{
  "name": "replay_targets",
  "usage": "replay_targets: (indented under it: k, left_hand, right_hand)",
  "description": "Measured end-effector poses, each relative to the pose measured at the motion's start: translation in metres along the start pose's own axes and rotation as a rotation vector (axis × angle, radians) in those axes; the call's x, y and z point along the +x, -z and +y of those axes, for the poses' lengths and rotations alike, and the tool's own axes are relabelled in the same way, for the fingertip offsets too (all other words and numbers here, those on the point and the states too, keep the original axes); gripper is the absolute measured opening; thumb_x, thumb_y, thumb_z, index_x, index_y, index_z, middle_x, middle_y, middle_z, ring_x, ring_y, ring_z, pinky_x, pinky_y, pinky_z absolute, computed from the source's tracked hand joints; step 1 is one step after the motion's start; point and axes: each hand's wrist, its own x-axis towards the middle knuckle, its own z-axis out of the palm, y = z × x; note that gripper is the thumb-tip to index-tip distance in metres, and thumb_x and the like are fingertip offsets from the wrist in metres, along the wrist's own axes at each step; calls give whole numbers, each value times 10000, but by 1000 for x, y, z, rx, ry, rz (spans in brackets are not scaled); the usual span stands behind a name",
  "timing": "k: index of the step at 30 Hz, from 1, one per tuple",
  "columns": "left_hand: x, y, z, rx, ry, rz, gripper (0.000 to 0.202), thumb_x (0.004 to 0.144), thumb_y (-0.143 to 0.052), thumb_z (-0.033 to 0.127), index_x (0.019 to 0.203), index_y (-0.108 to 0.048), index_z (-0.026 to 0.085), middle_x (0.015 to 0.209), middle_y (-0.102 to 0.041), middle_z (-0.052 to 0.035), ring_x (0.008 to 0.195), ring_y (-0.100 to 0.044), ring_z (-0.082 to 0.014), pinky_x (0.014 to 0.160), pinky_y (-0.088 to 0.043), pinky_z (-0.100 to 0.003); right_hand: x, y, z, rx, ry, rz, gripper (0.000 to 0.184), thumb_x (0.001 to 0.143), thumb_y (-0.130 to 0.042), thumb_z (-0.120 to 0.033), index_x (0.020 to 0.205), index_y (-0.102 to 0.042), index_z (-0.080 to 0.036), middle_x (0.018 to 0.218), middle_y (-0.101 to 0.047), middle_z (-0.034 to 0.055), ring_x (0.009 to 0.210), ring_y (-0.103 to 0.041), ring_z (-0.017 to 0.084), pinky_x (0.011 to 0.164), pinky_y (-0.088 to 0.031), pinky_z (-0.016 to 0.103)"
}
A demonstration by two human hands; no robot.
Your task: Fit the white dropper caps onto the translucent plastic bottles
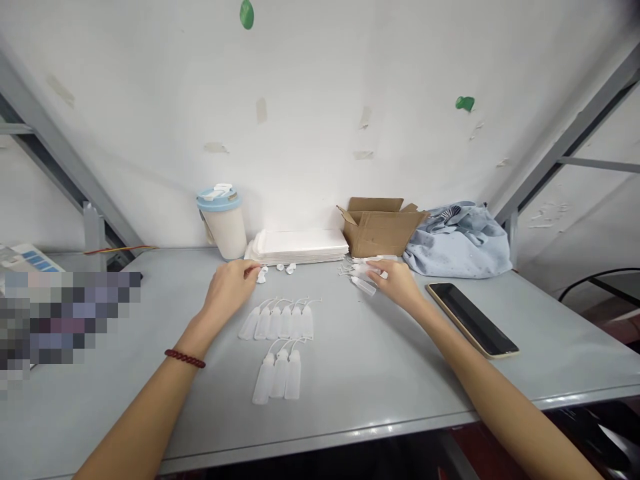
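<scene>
At the back of the grey table, my left hand [231, 287] is closed in a pinch, its fingertips at a small white cap [261, 275]. More small white caps [291, 269] lie just to its right. My right hand [395, 281] closes its fingers on a translucent plastic bottle [367, 268] in a small pile before the cardboard box. Another loose bottle [364, 287] lies tilted below those fingers. Between my forearms, several flat bottles [285, 323] with thin white strands at their necks lie in a row, and a nearer group of three bottles [281, 375] lies below.
A stack of white envelopes [305, 245] lies against the wall, between a blue-lidded cup [223, 227] and an open cardboard box [385, 233]. Light blue cloth [460, 240] is bundled at the back right. A phone [473, 319] lies beside my right forearm. Metal frame posts flank the table [360, 400].
</scene>
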Motion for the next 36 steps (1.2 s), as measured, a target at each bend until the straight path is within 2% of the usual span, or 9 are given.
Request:
replay_targets:
  k: [5,10,16,19,25,28,33,36]
  left_hand:
    - [2,-8,-14,141,-26,-30,331,805,-407,210,967,-693,177,936,-707,-105,881,-629,-284,697,-444,-325]
    - [2,-17,-17,150,-81,-42,334,791,-436,204,1005,-684,143,1018,-671,-138,992,-576,-313,811,-435,-357]
    - [4,-24,-16,155,-127,-64,324,772,-496,276,979,-685,112,902,-665,-147,909,-559,-314,845,-418,-387]
    - [3,-27,-17,158,-136,-71,288,776,-486,271,930,-690,139,888,-659,-132,905,-552,-306,822,-421,-374]
    - [5,-31,-19,153,-135,-111,231,764,-470,244,780,-683,156,839,-669,-122,865,-554,-297,779,-409,-364]
    - [5,-30,-18,133,-126,-140,233,759,-468,257,753,-676,154,797,-677,-111,825,-571,-284,752,-402,-350]
    - [3,-26,-13,76,-105,-187,242,754,-460,288,629,-631,171,623,-645,-60,656,-583,-229,609,-381,-294]
    - [2,-25,-10,42,-87,-184,231,742,-478,312,632,-619,166,636,-649,-62,654,-586,-225,583,-374,-286]
  right_hand:
    - [-2,-2,-2,-37,53,-17,199,782,-588,-196,931,-714,-160,935,-691,118,921,-589,299,792,-443,397]
    - [-3,-2,-4,-37,83,-1,168,783,-593,-174,917,-692,-159,943,-657,115,950,-549,290,813,-434,402]
    - [-13,-7,-25,155,252,7,143,841,-540,-202,932,-645,-168,914,-641,106,901,-554,248,797,-453,387]
    - [-25,-11,-46,219,372,-65,189,870,-497,-190,1021,-608,-162,932,-631,113,905,-543,239,798,-457,384]
    - [-48,-15,-82,238,584,-332,283,923,-419,-213,1176,-536,-161,961,-577,122,905,-521,218,778,-473,356]
    - [-52,-15,-86,235,590,-398,307,930,-415,-227,1211,-524,-171,996,-556,121,916,-517,207,801,-471,355]
    - [-52,-17,-83,223,583,-458,327,934,-419,-265,1230,-540,-197,1033,-531,118,898,-518,194,821,-460,353]
    - [-51,-17,-84,224,568,-466,316,933,-423,-269,1209,-558,-195,1023,-529,114,895,-519,192,826,-452,348]
